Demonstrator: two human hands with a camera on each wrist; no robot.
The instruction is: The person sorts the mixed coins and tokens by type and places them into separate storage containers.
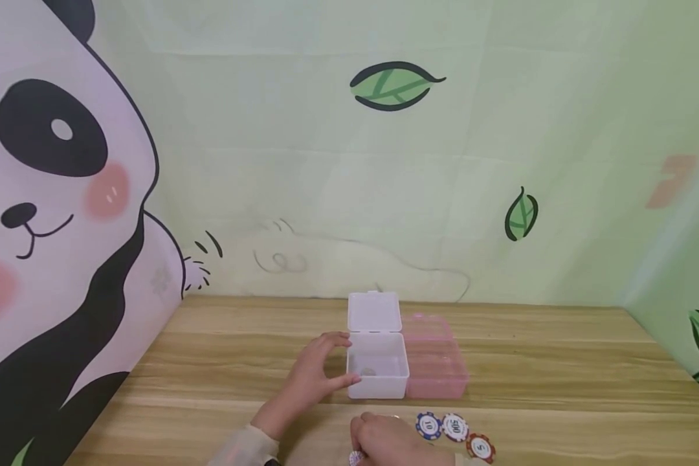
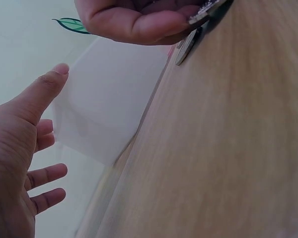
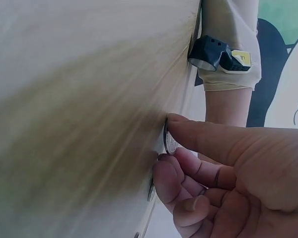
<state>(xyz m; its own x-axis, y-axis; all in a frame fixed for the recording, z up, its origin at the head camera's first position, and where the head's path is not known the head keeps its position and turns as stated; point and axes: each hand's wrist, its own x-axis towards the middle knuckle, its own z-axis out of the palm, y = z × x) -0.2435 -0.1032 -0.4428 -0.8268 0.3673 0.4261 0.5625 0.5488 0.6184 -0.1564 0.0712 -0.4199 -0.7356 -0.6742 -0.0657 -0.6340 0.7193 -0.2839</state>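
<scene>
A white plastic box (image 1: 377, 388) stands on the table with its lid (image 1: 375, 312) tipped back. Inside on its floor lies a small round coin-like disc (image 1: 369, 371). My left hand (image 1: 314, 369) is at the box's left side, fingers by the back left rim and thumb at the front left corner, spread rather than curled. Below the box, my right hand (image 1: 391, 439) pinches a thin, round, shiny disc (image 3: 170, 141) between thumb and fingertips, close to the tabletop. Its patterned face (image 1: 356, 458) shows partly in the head view.
Against the white box's right side sits a see-through pink box (image 1: 443, 382). Nearer me lie a blue poker chip (image 1: 428, 425), a white and blue one (image 1: 455, 427) and a red one (image 1: 480, 447). A fabric backdrop rises behind the table (image 1: 559, 362).
</scene>
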